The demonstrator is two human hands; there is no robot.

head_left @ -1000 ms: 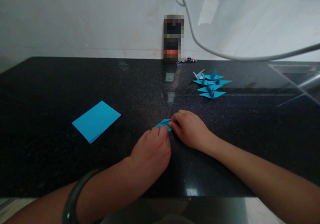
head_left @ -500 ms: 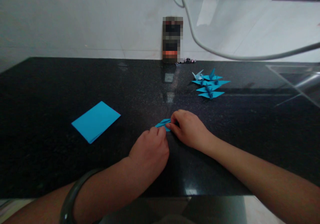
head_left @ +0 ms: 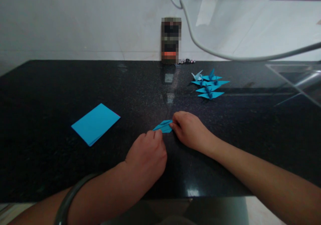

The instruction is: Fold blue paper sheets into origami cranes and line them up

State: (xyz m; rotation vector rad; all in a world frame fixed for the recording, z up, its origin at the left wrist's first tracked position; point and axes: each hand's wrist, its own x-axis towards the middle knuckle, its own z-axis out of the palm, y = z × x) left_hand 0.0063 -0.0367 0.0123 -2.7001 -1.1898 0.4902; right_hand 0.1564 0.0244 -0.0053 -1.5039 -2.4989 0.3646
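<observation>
A small folded blue origami paper (head_left: 164, 126) lies on the black countertop between my hands, with crease lines along it. My left hand (head_left: 147, 151) is closed at its lower left end, the fingertips mostly hidden under the knuckles. At the right end, my right hand (head_left: 187, 128) pinches the paper between thumb and forefinger. To the left rests a stack of blue paper sheets (head_left: 96, 124). Several blue folded paper cranes (head_left: 210, 94) stand in a group beyond my right hand, with one paler crane (head_left: 197, 75) at their back left.
The black countertop (head_left: 140, 88) meets a white wall behind. A blurred-out upright object (head_left: 171, 39) leans there, with a beaded string (head_left: 187, 61) beside it. A grey cable (head_left: 225, 55) hangs across the upper right. A clear-edged panel (head_left: 288, 81) lies at the right.
My left hand has slid slightly left and down along the folded paper, so more of its surface shows. My right hand keeps its pinch. The whole view has shifted a little.
</observation>
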